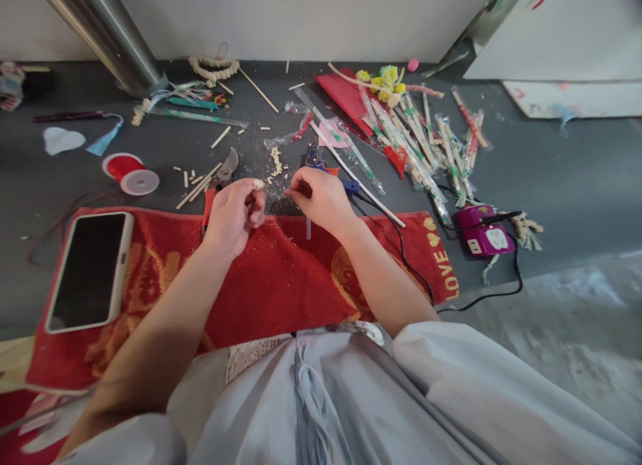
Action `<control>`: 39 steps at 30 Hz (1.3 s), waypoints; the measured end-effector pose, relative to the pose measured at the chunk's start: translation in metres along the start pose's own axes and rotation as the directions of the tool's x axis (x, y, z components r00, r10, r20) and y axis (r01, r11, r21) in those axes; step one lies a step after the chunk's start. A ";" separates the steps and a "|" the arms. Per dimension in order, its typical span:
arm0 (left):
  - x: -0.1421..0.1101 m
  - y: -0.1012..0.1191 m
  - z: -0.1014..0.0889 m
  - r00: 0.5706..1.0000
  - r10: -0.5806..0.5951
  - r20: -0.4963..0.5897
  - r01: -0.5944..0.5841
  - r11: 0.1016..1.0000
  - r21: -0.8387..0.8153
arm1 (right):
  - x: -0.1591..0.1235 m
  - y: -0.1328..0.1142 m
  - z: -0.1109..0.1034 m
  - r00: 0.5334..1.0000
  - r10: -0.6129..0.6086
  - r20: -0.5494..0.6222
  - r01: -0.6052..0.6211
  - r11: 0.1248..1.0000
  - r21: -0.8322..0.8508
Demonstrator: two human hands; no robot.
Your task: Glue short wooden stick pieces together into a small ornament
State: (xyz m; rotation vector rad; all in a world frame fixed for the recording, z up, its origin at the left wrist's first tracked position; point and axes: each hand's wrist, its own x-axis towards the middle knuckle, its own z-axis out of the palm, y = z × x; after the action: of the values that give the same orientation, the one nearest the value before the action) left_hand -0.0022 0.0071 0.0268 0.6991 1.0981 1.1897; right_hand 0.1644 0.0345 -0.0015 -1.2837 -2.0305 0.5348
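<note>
My left hand (235, 217) is closed, its thumb and forefinger pinching a small pale wooden piece (258, 184). To the right, my right hand (324, 196) has its fingertips pressed together; whatever they hold, if anything, is too small to name. A blue glue gun (351, 187) lies partly hidden behind that hand. Pruning shears (228, 167) with red handles rest beside my left hand. Between and beyond the hands, short cut stick pieces (275, 160) and crumbs are scattered on the dark table. Both forearms pass over a red towel (281, 277).
A phone (90, 271) lies on the towel's left end, near a red ribbon spool (131, 174). Wrapped chopsticks (408, 140) pile up at the right. A purple power socket (484, 231) trails a black cable (408, 254). A metal pole (110, 37) stands at the back left.
</note>
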 end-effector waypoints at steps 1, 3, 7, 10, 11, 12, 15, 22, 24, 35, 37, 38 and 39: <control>0.000 0.000 0.000 1.000 -0.003 0.001 0.003 1.000 0.001 | 0.000 0.000 0.000 1.000 0.001 -0.007 -0.001 1.000 0.008; 0.001 -0.001 -0.001 1.000 -0.010 0.011 0.010 1.000 0.003 | 0.000 -0.001 0.001 1.000 -0.003 -0.018 0.003 1.000 0.025; 0.002 -0.002 -0.002 0.999 -0.011 0.038 0.010 1.000 0.024 | 0.000 -0.003 0.001 1.000 -0.025 -0.007 0.025 0.998 0.061; 0.003 -0.004 -0.002 0.998 0.027 0.050 -0.030 0.997 0.066 | -0.001 -0.004 0.002 0.994 -0.109 -0.031 0.111 0.989 0.098; 0.003 -0.005 -0.001 0.998 0.041 0.049 -0.046 0.995 0.090 | -0.001 -0.005 0.003 0.985 -0.158 -0.067 0.165 0.979 0.119; 0.003 -0.006 -0.001 0.997 0.053 0.048 -0.058 0.991 0.118 | -0.002 -0.005 0.003 0.971 -0.210 -0.111 0.225 0.964 0.140; 0.003 -0.011 -0.002 0.995 0.078 0.067 -0.090 0.976 0.197 | -0.003 -0.005 0.005 0.918 -0.337 -0.208 0.372 0.914 0.165; 0.003 -0.014 -0.006 0.985 0.133 0.107 -0.155 0.957 0.244 | -0.003 -0.003 0.006 0.894 -0.385 -0.230 0.420 0.898 0.129; 0.003 -0.013 -0.005 0.985 0.130 0.109 -0.151 0.966 0.211 | -0.003 -0.003 0.006 0.901 -0.366 -0.232 0.403 0.904 0.141; 0.001 -0.013 -0.008 0.970 0.187 0.157 -0.208 0.969 0.130 | -0.002 -0.005 0.005 0.938 -0.291 -0.187 0.332 0.910 0.247; 0.001 -0.014 -0.008 0.967 0.190 0.167 -0.214 0.966 0.142 | -0.002 -0.003 0.006 0.936 -0.302 -0.183 0.341 0.908 0.244; 0.001 -0.014 -0.009 0.966 0.196 0.170 -0.221 0.964 0.147 | -0.001 -0.003 0.006 0.934 -0.308 -0.179 0.345 0.908 0.236; 0.001 -0.014 -0.009 0.964 0.202 0.173 -0.229 0.961 0.152 | -0.001 -0.002 0.007 0.933 -0.315 -0.177 0.350 0.909 0.226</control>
State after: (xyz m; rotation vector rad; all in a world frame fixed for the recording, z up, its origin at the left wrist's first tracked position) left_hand -0.0053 0.0032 0.0114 1.0504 1.0179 1.2104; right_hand 0.1587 0.0325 -0.0052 -0.7768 -1.9373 0.5101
